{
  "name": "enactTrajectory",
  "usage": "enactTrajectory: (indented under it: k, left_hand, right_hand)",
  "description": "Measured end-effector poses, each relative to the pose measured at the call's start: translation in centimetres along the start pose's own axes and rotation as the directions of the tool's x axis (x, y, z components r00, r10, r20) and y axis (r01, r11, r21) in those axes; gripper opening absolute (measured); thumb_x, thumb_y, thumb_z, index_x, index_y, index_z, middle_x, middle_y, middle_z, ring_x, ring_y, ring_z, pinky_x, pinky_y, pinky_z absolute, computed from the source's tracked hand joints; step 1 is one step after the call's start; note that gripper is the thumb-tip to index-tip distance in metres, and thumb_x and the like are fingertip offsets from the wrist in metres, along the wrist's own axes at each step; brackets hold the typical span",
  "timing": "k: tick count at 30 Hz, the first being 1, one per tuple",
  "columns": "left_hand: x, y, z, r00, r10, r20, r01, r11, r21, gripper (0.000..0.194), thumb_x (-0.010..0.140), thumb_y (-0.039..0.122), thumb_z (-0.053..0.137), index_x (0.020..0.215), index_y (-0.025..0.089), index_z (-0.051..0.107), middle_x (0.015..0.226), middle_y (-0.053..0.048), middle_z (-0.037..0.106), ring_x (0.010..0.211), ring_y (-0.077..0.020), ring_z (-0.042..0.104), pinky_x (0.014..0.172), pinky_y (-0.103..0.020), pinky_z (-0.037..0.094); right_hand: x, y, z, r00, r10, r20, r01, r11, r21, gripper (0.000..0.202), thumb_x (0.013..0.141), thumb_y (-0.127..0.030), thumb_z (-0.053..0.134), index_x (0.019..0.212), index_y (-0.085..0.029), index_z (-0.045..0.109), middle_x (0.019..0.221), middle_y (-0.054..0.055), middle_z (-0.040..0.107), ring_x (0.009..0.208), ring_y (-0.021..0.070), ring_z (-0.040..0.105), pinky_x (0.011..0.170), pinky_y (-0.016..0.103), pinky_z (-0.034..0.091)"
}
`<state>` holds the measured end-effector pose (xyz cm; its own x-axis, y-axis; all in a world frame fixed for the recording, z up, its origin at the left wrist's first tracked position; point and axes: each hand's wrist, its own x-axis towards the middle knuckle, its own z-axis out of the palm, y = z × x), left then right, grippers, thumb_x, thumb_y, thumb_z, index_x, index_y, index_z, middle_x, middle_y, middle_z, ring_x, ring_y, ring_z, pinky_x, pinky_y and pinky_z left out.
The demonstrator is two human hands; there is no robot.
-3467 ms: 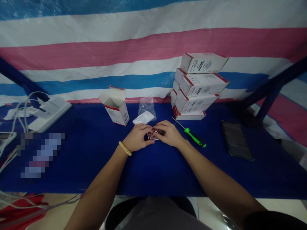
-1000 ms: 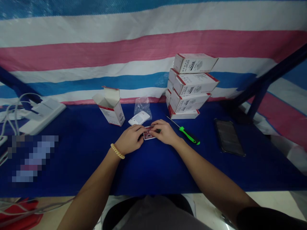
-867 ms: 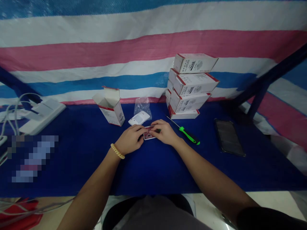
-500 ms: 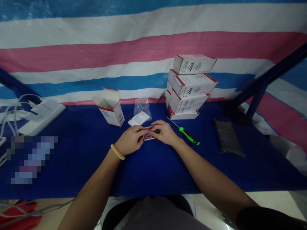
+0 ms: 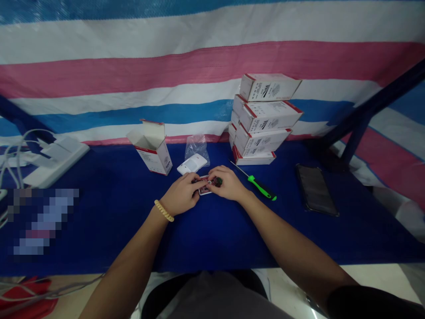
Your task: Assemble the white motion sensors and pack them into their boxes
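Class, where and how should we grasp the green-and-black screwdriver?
Likely by the long green-and-black handle, from above on the near right side: the screwdriver lies flat, its thicker end nearest the camera, its thin metal shaft pointing away.

Striped sheeting [image 5: 133, 71] behind blue table [image 5: 212, 239]

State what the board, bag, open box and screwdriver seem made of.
Board: probably coated laminate; reddish, with small parts, finish unclear.
Bag: thin plastic film, see-through with shiny creases.
Open box: likely matte printed card; thin folded flaps.
Screwdriver: shaft probably metal, thin, grey; green-and-black handle, plastic or rubber, unclear which.
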<state>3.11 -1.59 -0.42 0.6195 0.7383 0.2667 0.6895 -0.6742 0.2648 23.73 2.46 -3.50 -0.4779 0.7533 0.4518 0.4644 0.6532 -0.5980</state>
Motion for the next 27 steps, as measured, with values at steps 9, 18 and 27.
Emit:
enactTrajectory:
  k: [9, 18, 27]
  left_hand:
    - [0.1, 0.0, 0.3, 1.0, 0.013, 0.013, -0.014, 0.999, 0.048, 0.048, 0.079, 0.007, 0.051, 0.124, 0.019, 0.06, 0.11, -0.011, 0.055, 0.103, -0.0235, 0.055, 0.093, -0.041, 0.051]
    - [0.3, 0.7, 0.2, 0.998, -0.058, 0.018, 0.057, 0.996, 0.073, 0.051, 0.071, 0.02, 0.061, 0.122, 0.019, 0.061, 0.109, -0.011, 0.055, 0.1, -0.0271, 0.056, 0.091, -0.044, 0.05]
    - [0.2, -0.2, 1.1, 0.997, -0.043, -0.07, 0.044, 0.999, 0.002, 0.041, 0.082, 0.042, 0.064, 0.116, 0.02, 0.065, 0.121, -0.013, 0.051, 0.111, -0.0293, 0.054, 0.093, -0.047, 0.05]
  right_hand:
    - [-0.1, -0.1, -0.2, 1.0, -0.008, 0.013, 0.008, 1.0, -0.001, 0.013, 0.073, -0.031, 0.068, 0.078, -0.02, 0.063, 0.093, 0.007, 0.069, 0.086, 0.02, 0.061, 0.083, 0.039, 0.044]
    - [0.2, -2.9, -2.2, 0.983, -0.124, -0.135, 0.097, 0.976, -0.193, 0.017, 0.072, -0.025, 0.061, 0.088, -0.02, 0.066, 0.099, 0.009, 0.069, 0.095, 0.0253, 0.06, 0.083, 0.044, 0.046]
    - [-15.6, -1.8, -11.5, 0.758, 0.063, -0.649, -0.499, 0.697, -0.515, 0.022, 0.072, -0.046, 0.061, 0.084, -0.028, 0.062, 0.084, 0.015, 0.066, 0.086, 0.0304, 0.064, 0.079, 0.048, 0.051]
